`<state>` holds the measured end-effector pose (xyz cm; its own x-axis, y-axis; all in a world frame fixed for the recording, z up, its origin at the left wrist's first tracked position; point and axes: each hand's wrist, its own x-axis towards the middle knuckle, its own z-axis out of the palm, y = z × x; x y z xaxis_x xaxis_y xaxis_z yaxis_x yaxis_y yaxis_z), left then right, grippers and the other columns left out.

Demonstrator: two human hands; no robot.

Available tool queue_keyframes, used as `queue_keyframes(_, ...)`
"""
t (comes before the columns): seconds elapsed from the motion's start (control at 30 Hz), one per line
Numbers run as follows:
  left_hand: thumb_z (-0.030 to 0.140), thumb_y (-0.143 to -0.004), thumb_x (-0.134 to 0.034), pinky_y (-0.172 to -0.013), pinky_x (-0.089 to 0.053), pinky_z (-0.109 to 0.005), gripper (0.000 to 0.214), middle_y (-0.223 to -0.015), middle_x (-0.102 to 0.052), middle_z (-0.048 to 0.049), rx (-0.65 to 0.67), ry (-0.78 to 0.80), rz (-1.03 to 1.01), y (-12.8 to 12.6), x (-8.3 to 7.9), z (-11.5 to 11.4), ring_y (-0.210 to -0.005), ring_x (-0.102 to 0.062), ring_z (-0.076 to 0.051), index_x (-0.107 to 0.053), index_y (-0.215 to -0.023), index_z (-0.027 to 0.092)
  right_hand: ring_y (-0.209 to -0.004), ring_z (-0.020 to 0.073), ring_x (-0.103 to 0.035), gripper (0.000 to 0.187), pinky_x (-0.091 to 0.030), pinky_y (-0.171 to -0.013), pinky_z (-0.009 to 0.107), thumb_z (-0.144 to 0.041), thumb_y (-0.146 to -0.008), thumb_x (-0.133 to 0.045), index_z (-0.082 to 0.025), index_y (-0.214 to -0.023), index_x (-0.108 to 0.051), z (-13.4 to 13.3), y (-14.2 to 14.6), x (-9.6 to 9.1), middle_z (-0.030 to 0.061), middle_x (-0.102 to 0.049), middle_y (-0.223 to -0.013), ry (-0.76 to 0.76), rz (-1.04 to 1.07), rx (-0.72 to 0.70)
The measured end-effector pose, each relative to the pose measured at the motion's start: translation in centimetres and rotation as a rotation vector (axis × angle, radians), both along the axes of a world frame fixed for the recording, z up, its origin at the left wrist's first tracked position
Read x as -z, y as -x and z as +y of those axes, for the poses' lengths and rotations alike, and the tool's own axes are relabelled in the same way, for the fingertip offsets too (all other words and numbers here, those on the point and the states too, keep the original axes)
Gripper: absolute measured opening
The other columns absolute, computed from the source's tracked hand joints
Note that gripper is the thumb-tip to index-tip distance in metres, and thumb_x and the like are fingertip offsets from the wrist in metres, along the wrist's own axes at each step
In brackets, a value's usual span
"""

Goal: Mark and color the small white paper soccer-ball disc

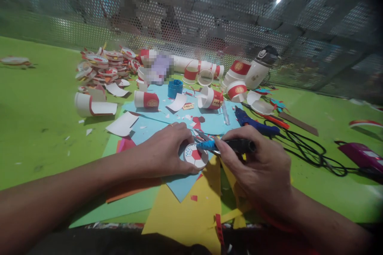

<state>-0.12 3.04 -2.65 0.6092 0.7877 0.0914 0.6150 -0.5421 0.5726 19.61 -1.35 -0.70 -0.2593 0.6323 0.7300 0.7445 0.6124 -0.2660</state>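
Observation:
My left hand [167, 147] is closed round a small round paper disc [196, 156] with red and white patches, holding it over blue paper [179, 185]. My right hand [257, 163] grips a black-handled tool with a blue tip [223, 145], whose tip touches the disc's upper edge. Small scissors [200, 135] lie just behind the disc. Yellow paper [185, 215] lies under both hands near the table's front edge.
On the green table [38, 127] stand several red-and-white paper cups [146, 99], a pile of cup pieces [101, 65], a blue jar [175, 88], a white bottle [260, 69], a blue glue gun [254, 123] with black cable [311, 153], and a purple device [362, 155]. A perforated metal wall stands behind.

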Motion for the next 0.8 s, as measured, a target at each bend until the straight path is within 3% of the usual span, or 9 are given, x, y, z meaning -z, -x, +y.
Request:
queue_keyframes(0.27,0.041,-0.070,-0.075,-0.068,-0.036,-0.030,0.034,-0.088,-0.053,-0.0026,0.002,-0.001,0.004,0.08,-0.13,-0.11,-0.079,-0.048,-0.019,-0.054,-0.083,0.018,-0.047,0.0065,-0.049,0.013,-0.040,-0.048,0.021,-0.023,-0.082,-0.072,-0.020,-0.078,-0.060,-0.11,-0.30,0.09,-0.0056,-0.061,-0.061,0.012,0.113,-0.008)
queue_keyframes(0.47,0.042,-0.071,-0.075,-0.071,-0.039,-0.031,0.037,-0.095,-0.055,-0.0042,-0.004,0.022,0.047,0.07,-0.33,-0.15,-0.085,-0.049,-0.021,-0.056,-0.090,0.017,-0.050,0.0071,-0.053,0.012,-0.041,-0.048,0.022,-0.025,-0.080,-0.076,-0.021,-0.078,-0.064,-0.82,-0.78,-0.04,-0.0054,-0.063,-0.064,-0.073,0.220,0.082)
queue_keyframes(0.8,0.042,-0.071,-0.077,-0.070,-0.039,-0.030,0.038,-0.095,-0.055,-0.0040,0.003,0.004,0.035,0.08,-0.26,-0.21,-0.084,-0.049,-0.020,-0.057,-0.090,0.017,-0.044,0.0056,-0.049,0.012,-0.040,-0.047,0.021,-0.023,-0.082,-0.073,-0.018,-0.076,-0.063,0.17,-0.54,0.21,-0.0053,-0.059,-0.057,0.034,0.209,-0.036)
